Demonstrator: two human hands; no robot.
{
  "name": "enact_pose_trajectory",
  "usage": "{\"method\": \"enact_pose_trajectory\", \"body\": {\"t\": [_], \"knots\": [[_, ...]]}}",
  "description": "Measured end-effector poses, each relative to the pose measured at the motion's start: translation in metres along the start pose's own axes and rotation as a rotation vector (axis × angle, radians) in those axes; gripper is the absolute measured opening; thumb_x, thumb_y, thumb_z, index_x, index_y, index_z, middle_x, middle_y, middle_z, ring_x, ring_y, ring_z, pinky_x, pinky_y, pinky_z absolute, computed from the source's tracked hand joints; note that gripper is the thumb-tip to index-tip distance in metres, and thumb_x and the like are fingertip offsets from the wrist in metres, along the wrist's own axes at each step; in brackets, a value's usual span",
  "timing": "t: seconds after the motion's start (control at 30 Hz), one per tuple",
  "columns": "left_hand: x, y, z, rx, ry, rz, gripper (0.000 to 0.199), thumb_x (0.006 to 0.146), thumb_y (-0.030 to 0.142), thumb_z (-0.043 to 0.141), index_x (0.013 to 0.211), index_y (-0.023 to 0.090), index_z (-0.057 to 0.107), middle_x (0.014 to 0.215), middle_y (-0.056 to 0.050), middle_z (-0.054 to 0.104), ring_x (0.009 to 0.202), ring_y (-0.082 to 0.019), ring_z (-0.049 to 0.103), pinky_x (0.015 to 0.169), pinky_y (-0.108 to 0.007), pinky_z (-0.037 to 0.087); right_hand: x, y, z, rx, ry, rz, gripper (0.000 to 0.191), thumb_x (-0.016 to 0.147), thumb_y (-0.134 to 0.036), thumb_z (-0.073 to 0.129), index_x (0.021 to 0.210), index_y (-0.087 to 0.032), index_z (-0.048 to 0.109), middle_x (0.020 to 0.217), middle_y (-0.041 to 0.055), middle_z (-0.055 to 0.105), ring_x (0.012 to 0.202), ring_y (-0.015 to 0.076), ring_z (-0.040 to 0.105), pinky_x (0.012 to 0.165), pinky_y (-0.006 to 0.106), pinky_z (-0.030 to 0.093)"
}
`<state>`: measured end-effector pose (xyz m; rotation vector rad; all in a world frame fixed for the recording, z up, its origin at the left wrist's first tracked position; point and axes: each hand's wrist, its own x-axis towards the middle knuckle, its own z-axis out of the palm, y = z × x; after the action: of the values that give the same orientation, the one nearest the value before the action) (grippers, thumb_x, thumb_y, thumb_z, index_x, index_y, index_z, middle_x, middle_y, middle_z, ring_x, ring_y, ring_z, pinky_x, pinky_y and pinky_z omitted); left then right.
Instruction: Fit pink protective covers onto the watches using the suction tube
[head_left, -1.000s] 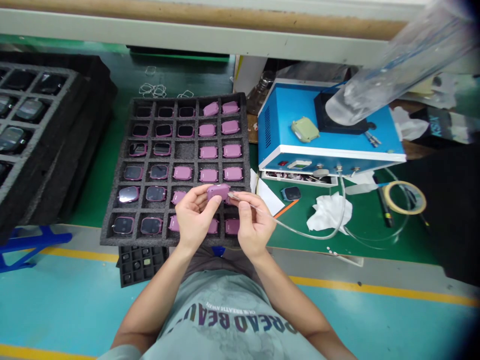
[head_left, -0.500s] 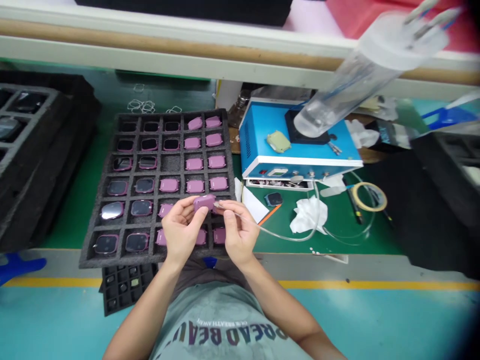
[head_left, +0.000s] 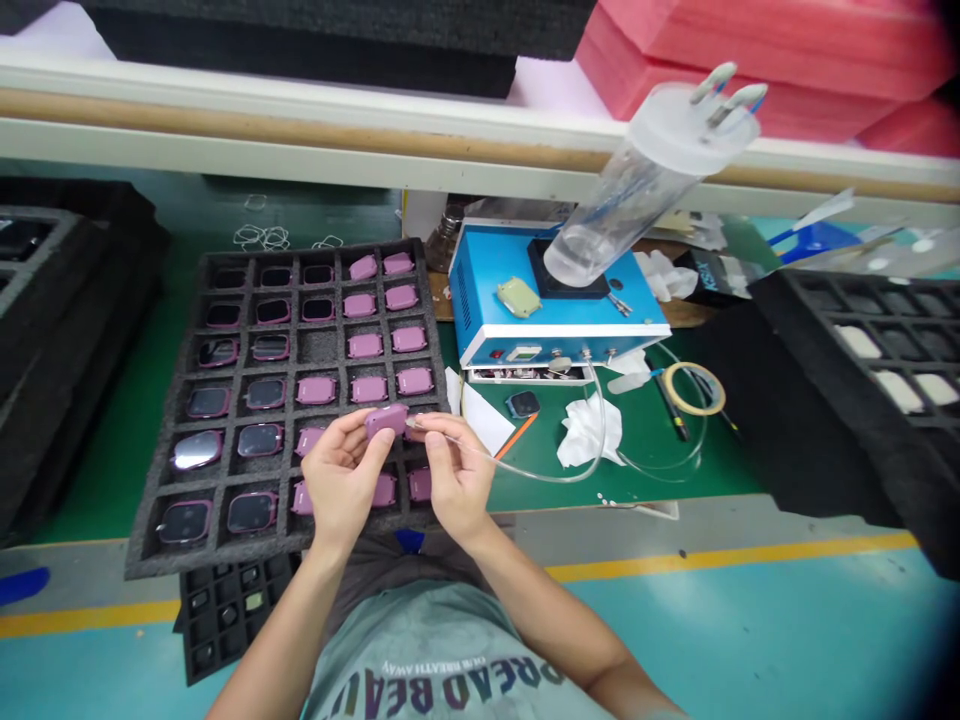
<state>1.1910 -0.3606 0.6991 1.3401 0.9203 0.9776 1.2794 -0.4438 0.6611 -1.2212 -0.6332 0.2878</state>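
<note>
My left hand [head_left: 343,478] is closed on a purple watch case [head_left: 387,421], thumb on its near face. Close to the right side of that case, my right hand [head_left: 456,470] pinches the tip end of a clear thin tube [head_left: 555,478]. Whether the tip touches the case I cannot tell. The tube curves back to the front of a blue box-shaped machine [head_left: 555,330]. Beneath both hands lies a dark foam tray [head_left: 176,390] of square compartments. Its left columns hold watches with dark screens [head_left: 260,440]; purple cases [head_left: 365,345] lie in the right columns.
A tilted clear cylinder [head_left: 622,215] and a pale green watch case [head_left: 518,297] sit on the machine. Crumpled tissue [head_left: 591,430], a dark watch [head_left: 523,404] and a tape roll [head_left: 694,388] lie to the right. Foam trays [head_left: 75,330] are stacked at left. A shelf [head_left: 300,140] crosses above.
The camera view has shifted, so the bench appears lower and further left. Both hands keep the same hold on the watch case and the tube.
</note>
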Motion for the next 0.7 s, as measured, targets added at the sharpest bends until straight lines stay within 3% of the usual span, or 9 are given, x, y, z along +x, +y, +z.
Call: {"method": "enact_pose_trajectory", "body": {"t": [0.7], "knots": [[-0.0001,-0.0003,-0.0004,-0.012,-0.002,0.002,0.039,0.074,0.034,0.091,0.104,0.015,0.076,0.1,-0.011,0.083,0.092,-0.025,0.082,0.088,-0.034,0.068,0.0001,0.0014,-0.0001,0.04,-0.001,0.0,0.018,0.104,-0.027,0.059,0.11,-0.026,0.075,0.111,0.0074,0.074,0.106,0.0206,0.073,0.09,0.039,0.067]]}}
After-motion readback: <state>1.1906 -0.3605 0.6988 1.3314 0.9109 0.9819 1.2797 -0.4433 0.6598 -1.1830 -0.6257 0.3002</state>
